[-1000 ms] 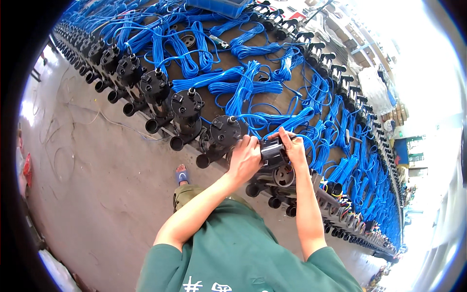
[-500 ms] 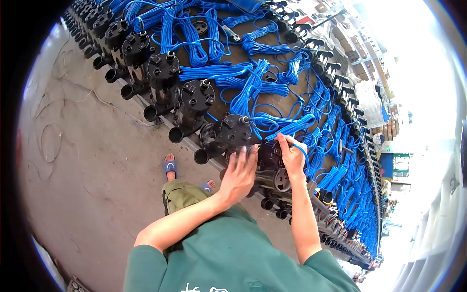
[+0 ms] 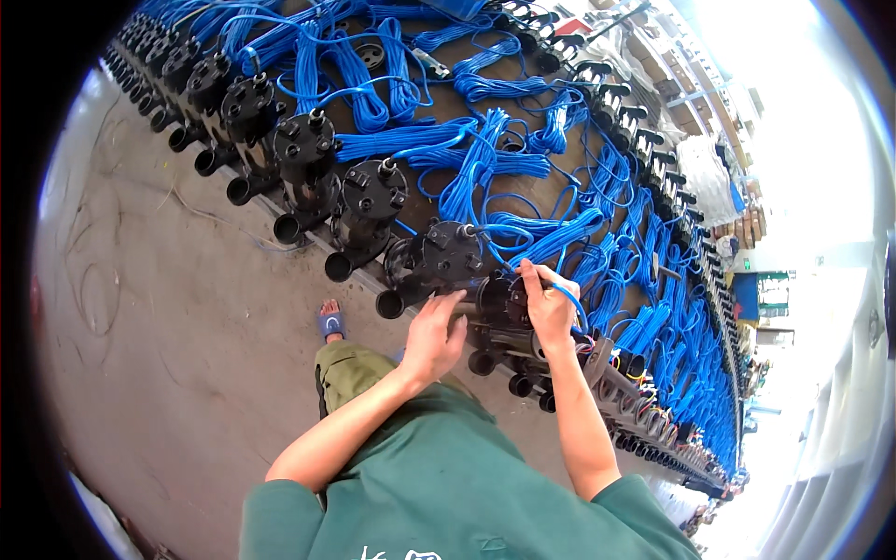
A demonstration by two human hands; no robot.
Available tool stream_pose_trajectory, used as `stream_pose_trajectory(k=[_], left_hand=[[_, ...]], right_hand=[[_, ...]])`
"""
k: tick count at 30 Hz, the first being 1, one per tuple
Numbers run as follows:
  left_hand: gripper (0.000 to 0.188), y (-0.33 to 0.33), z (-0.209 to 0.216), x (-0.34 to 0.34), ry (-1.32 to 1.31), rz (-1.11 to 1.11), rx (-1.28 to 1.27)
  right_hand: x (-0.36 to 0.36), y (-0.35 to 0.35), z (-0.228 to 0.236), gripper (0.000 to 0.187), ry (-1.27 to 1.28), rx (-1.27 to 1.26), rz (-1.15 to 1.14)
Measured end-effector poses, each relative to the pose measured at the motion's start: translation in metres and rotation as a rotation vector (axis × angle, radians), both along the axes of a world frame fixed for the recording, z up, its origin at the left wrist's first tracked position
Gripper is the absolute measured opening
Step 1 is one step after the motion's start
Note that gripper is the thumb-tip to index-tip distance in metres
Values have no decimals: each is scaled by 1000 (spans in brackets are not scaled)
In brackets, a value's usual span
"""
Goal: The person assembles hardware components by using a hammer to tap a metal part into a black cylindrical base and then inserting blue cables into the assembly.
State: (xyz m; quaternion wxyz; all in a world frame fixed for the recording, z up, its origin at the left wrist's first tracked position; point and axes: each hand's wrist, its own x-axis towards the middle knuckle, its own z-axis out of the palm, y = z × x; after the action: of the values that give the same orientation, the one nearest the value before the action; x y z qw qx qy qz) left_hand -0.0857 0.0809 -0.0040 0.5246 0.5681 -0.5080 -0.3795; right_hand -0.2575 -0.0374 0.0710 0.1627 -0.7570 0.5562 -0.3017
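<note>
My right hand [image 3: 551, 306] is closed, its thumb and forefinger pinching a blue cable [image 3: 573, 304] that curves down beside the wrist. Its fingertips are at the ribbed top end of a black pump housing [image 3: 502, 297], which lies tilted in the row. My left hand [image 3: 435, 338] holds nothing; its fingers are bent but apart, by the side of that housing. Just beyond, another black pump [image 3: 439, 259] with a round side outlet [image 3: 390, 304] leans in the row, a cable gland on its top.
More black pumps [image 3: 308, 154] line the bench edge to the far left, outlets facing the floor [image 3: 187, 308]. Bundled blue cables [image 3: 481, 173] cover the brown bench top. A second row of black parts [image 3: 644, 154] runs along the far side, with stacked boxes [image 3: 691, 103] behind.
My left hand has drawn back toward the lower left, off the black housing's top. My right hand has shifted slightly left and still pinches the cable. The housing beneath has turned or shifted left.
</note>
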Motion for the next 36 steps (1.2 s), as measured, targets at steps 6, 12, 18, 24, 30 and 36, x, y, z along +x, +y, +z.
stream_pose_trajectory(k=[6,12,18,24,30,36], left_hand=[[77,-31,8,-20,343,-213,146],[83,-86,-4,-29,460,-480,162],[56,-82,18,-34,463,-400,245],[57,-82,37,-44,386,-396,254],[54,-84,17,-36,447,-367,217],[61,-90,22,-34,453,-453,304]], right_hand=[[4,2,-8,38,80,-121,-102],[-8,12,-4,36,-174,217,-33],[-76,23,45,32,-1664,725,-522],[-30,-100,135,43,-590,628,165],[-65,-73,125,81,145,497,-222],[-236,96,30,40,493,206,-680]])
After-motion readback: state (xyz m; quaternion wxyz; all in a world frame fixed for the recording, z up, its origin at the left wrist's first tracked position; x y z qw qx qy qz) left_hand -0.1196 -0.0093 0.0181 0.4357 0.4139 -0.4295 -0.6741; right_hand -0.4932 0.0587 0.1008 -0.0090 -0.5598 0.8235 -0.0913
